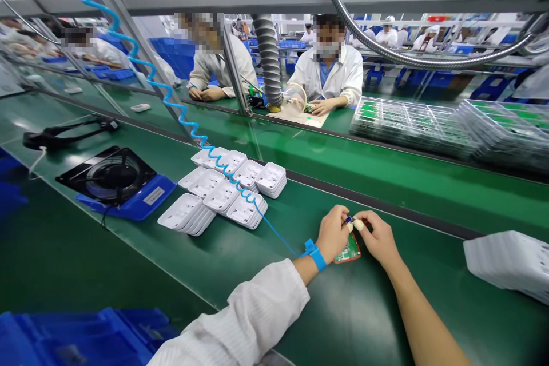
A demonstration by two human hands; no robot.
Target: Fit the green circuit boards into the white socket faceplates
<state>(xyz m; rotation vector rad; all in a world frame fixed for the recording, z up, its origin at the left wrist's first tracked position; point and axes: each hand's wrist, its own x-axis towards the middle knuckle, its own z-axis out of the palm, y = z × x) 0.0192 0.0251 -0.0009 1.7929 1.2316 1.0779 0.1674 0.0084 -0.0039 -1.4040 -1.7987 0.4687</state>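
My left hand (335, 233) and my right hand (377, 234) meet over the green bench, fingers pinched together. Between the fingertips is a small dark blue part (349, 220); its exact kind is too small to make out. Just below it a green circuit board (349, 249) with a reddish edge shows, partly covered by my left hand. Pale finger covers sit on both thumbs. Around my left wrist runs a blue wrist strap (316, 254), joined to a coiled blue cord (189, 126).
Stacks of white plastic covers (246, 209) stand left of my hands, with more stacked white pieces (508, 260) at far right. A black fan (115, 176) rests on a blue bin. Beyond a dark rail, co-workers sit near clear trays (403, 123) of boards. A metal hose (369, 40) hangs overhead.
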